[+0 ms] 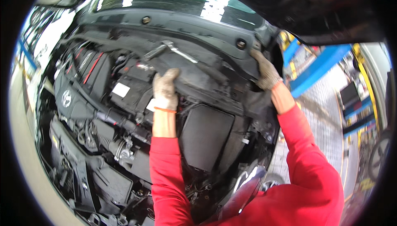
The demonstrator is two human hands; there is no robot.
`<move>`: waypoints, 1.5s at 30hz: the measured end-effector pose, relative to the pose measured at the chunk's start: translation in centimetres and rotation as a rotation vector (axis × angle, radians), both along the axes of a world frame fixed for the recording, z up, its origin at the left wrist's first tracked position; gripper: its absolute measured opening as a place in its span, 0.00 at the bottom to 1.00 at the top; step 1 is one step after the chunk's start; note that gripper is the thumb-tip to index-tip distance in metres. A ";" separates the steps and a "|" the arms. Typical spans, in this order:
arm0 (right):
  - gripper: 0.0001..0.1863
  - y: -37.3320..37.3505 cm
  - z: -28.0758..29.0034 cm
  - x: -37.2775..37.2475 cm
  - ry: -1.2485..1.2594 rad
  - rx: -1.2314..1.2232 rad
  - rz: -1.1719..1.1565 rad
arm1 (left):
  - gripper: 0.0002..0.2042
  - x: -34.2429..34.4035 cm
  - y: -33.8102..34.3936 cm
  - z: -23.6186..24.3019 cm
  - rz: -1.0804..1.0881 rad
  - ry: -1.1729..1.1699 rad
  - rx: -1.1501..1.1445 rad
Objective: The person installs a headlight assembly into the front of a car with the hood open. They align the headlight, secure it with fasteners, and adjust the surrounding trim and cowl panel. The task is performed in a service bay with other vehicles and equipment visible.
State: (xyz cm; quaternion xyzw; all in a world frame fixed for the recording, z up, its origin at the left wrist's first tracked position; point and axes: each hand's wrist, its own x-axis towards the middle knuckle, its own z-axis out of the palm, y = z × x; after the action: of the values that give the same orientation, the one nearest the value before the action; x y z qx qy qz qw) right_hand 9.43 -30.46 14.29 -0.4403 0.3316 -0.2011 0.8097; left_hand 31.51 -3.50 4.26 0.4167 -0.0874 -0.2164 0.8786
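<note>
Under a raised hood, my left hand, in a light knit work glove, is closed at the near edge of a black plastic cowl panel. Its thumb rests on top, and its other fingers are mostly hidden. My right hand, gloved alike, curls around the right end of the panel, below the windshield corner. On the panel, between and beyond my hands, lies a ratchet wrench with a shiny shaft. A black battery cover with a white label sits left of my left hand.
The engine cover with red stripes fills the left of the bay. A black rectangular box lid lies between my forearms. The hood hangs overhead at upper right. Beyond the right fender stands a blue lift arm.
</note>
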 end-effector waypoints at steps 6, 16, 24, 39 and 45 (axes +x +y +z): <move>0.21 0.3 0.1 -0.2 0.001 -0.055 -0.059 | 0.12 0.1 0.2 1.0 0.001 0.066 0.097; 0.40 -0.3 0.8 -0.1 0.002 -0.399 0.109 | 0.12 1.0 0.2 0.9 -0.152 0.105 0.089; 0.42 -1.5 0.4 0.4 0.343 -0.644 0.147 | 0.28 -5.9 1.9 3.6 -0.181 0.282 0.038; 0.42 -0.8 0.9 -0.4 0.382 -0.927 0.267 | 0.09 -7.7 0.5 4.1 -0.165 0.310 0.251; 0.51 0.2 1.8 0.1 0.390 -0.499 0.198 | 0.09 -7.0 0.4 2.5 -0.143 0.014 0.377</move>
State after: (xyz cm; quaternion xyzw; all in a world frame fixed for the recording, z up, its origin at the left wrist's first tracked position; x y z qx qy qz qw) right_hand 9.53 -30.31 16.07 -0.6852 0.3767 -0.1084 0.6139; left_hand 24.48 -3.08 6.78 0.5650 -0.0686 -0.2936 0.7680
